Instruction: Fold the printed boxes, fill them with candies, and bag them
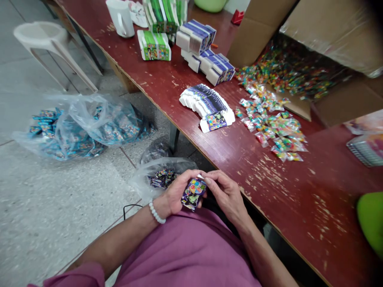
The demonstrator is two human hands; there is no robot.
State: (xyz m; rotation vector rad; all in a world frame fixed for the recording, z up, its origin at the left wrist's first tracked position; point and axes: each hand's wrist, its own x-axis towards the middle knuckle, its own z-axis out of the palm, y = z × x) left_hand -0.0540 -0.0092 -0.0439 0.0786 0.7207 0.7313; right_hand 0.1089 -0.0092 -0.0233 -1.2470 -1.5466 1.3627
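Note:
A small purple candy box (194,194) with colourful printing is held in front of my body, near the table edge. My left hand (176,191) wraps round it from the left side. My right hand (225,192) pinches at the white flap on its upper end, thumb and fingers closed there. On the table beyond lies a fanned row of flat purple cartons (206,99), the nearest one (217,120) face up. Right of them spreads a pile of small clear candy packets (275,127) with bright sweets inside.
A cardboard box (254,32) on its side spills candy packets. Bundled purple cartons (206,63), green cartons (154,46) and a white mug (121,20) stand at the back. Plastic bags of boxes (110,123) and [another] bag of purple boxes (163,177) sit on the floor, near a stool (42,34).

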